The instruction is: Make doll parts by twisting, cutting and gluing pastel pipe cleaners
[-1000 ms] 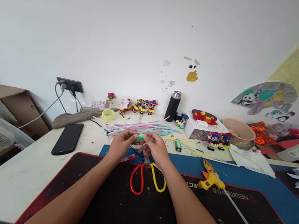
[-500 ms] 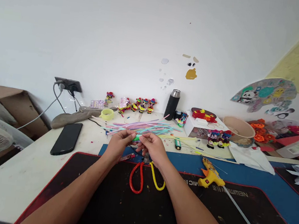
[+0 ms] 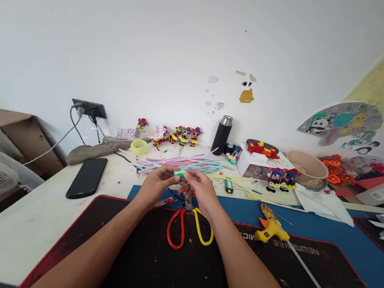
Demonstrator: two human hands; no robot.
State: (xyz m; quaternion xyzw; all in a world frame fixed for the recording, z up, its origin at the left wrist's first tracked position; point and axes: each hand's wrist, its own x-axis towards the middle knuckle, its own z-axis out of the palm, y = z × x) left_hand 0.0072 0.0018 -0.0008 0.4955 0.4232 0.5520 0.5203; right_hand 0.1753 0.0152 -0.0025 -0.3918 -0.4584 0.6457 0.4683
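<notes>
On the black mat [image 3: 175,274], we could read the word "NEWMEN" [image 3: 302,248] and, more to the left, the letters "MIC" [image 3: 248,236]. Between these 2, we saw small characters [image 3: 280,243], but they were too unclear for us.

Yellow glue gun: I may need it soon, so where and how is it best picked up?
Take the glue gun by its handle, probably with the right hand, from above and the near left. It lies on its side with the handle jutting that way, clear of the nozzle and trailing glue stick.
</notes>
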